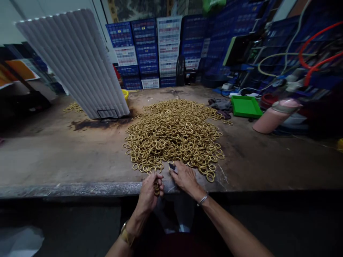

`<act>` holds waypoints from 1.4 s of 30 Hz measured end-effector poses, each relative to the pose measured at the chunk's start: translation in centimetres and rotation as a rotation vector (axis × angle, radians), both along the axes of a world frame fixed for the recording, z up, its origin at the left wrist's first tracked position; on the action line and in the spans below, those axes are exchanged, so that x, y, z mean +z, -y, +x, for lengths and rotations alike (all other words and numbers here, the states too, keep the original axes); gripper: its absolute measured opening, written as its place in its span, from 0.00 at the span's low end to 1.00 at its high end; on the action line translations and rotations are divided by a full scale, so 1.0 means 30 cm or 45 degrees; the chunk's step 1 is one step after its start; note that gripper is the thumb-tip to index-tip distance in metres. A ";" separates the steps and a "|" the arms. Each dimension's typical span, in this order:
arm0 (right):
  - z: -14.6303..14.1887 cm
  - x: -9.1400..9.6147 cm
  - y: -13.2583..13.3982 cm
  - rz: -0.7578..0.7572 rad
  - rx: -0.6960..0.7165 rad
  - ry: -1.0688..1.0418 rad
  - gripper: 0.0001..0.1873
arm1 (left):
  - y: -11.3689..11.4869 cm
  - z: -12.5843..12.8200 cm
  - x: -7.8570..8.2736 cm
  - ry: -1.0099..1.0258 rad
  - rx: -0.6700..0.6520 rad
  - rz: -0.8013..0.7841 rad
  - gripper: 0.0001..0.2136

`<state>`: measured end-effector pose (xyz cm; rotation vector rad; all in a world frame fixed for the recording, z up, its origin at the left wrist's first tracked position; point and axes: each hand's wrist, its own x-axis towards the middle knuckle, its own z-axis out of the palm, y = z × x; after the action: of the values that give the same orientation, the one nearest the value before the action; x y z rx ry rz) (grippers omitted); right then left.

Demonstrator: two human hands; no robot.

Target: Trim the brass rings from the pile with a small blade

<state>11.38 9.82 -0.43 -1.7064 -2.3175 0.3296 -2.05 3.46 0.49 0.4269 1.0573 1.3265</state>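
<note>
A wide heap of brass-coloured rings [174, 132] lies on the worktable. At the table's front edge my left hand [150, 189] is closed around several of these rings [156, 188], which show between its fingers and palm. My right hand [186, 178], just to its right, touches the near side of the heap. Between its thumb and fingers is a small dark, flat-looking tool [172, 166] whose tip points left; its kind is too small to make out. Loose rings lie around both hands.
Behind the heap's left side stands a tall ribbed white panel [88, 67] in a wire holder [107, 115]. To the right are a green tray [245, 106], a pink bottle [277, 116] and hoses. Stacked blue and white crates [144, 50] line the back.
</note>
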 end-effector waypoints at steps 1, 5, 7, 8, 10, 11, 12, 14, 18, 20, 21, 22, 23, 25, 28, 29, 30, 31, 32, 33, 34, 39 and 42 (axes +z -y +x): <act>0.003 -0.003 -0.003 0.014 0.009 -0.018 0.10 | 0.000 0.001 -0.002 -0.012 -0.005 -0.002 0.15; 0.025 -0.029 -0.014 0.082 0.075 -0.119 0.07 | -0.006 0.015 -0.010 -0.132 -0.017 -0.003 0.15; 0.037 -0.042 -0.017 0.102 0.167 -0.224 0.07 | -0.010 0.026 -0.011 -0.245 -0.023 -0.032 0.16; 0.042 -0.045 -0.017 0.104 0.189 -0.309 0.07 | -0.011 0.031 -0.011 -0.300 -0.034 -0.038 0.16; 0.044 -0.043 -0.013 0.073 0.233 -0.481 0.07 | -0.012 0.040 -0.008 -0.392 -0.074 -0.023 0.17; 0.041 -0.037 -0.009 0.044 0.258 -0.553 0.07 | -0.011 0.043 -0.005 -0.424 -0.104 -0.002 0.16; 0.037 -0.029 -0.005 0.011 0.275 -0.616 0.07 | -0.011 0.045 -0.003 -0.446 -0.133 0.023 0.15; 0.025 -0.012 0.004 -0.076 0.289 -0.713 0.08 | -0.010 0.047 0.003 -0.467 -0.164 0.058 0.13; 0.003 0.011 0.016 -0.256 0.204 -0.863 0.10 | -0.007 0.042 0.005 -0.510 -0.103 0.085 0.12; -0.001 0.018 0.020 -0.319 0.150 -0.921 0.11 | -0.002 0.041 0.003 -0.577 -0.042 0.183 0.10; -0.003 0.021 0.023 -0.366 0.131 -0.949 0.12 | 0.002 0.041 0.002 -0.624 -0.009 0.252 0.09; -0.004 0.025 0.026 -0.427 0.111 -0.983 0.12 | 0.005 0.041 0.002 -0.671 0.016 0.318 0.09; -0.004 0.029 0.029 -0.525 0.101 -1.021 0.13 | 0.009 0.042 0.003 -0.712 0.024 0.367 0.08; -0.006 0.033 0.034 -0.762 0.049 -1.111 0.14 | 0.014 0.042 0.007 -0.724 -0.004 0.393 0.09; -0.010 0.028 0.032 -0.876 0.007 -1.226 0.13 | 0.017 0.038 0.014 -0.597 -0.128 0.242 0.10; -0.010 0.026 0.030 -0.862 -0.012 -1.228 0.12 | 0.017 0.036 0.015 -0.556 -0.171 0.178 0.11; -0.011 0.025 0.027 -0.826 -0.024 -1.218 0.11 | 0.017 0.033 0.015 -0.526 -0.209 0.126 0.12; -0.011 0.026 0.026 -0.779 -0.023 -1.202 0.11 | 0.017 0.031 0.014 -0.507 -0.239 0.094 0.13; -0.010 0.029 0.024 -0.723 -0.009 -1.181 0.10 | 0.017 0.029 0.013 -0.499 -0.257 0.081 0.14; -0.009 0.033 0.024 -0.662 0.015 -1.161 0.10 | 0.016 0.027 0.012 -0.496 -0.268 0.080 0.14; -0.008 0.039 0.025 -0.606 0.047 -1.146 0.10 | 0.016 0.026 0.011 -0.493 -0.274 0.083 0.15; -0.002 0.044 0.029 -0.631 0.110 -1.141 0.10 | 0.018 0.024 0.007 -0.428 -0.285 0.093 0.14; 0.004 0.024 0.026 -0.647 0.074 -1.139 0.10 | 0.022 0.027 0.008 -0.353 -0.276 0.074 0.14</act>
<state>11.49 9.04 0.30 -1.2422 -1.6655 1.4454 -1.24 2.81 0.73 0.7642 1.1657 1.1270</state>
